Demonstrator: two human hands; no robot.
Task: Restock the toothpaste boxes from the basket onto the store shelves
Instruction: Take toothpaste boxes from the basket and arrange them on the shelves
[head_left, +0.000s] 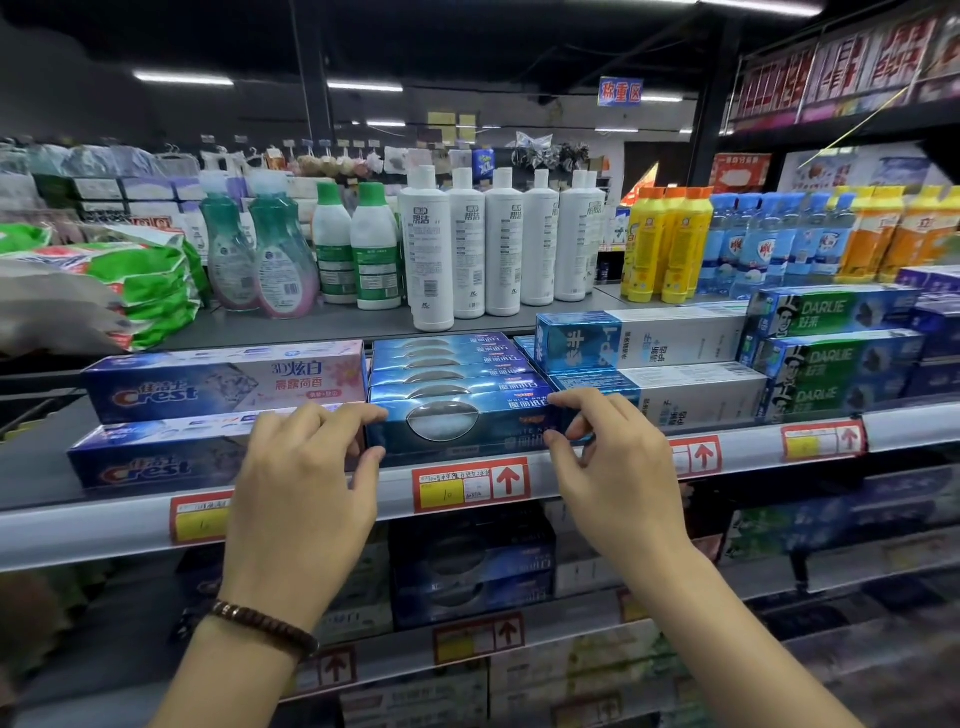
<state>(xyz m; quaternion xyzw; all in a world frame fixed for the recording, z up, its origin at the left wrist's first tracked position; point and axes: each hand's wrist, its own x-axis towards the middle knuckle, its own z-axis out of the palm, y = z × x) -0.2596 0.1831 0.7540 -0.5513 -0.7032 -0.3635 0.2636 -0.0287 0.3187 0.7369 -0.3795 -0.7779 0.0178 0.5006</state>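
— What do I have on, as the camera sees me?

— A bracelet (265, 626) of small dark brown beads, strung close together in a single strand. It circles your left forearm (228, 686) just behind your left hand (306, 499).

— And on the right?

— Your right hand (613, 467) and right forearm (727, 639) show bare skin down to the near edge.
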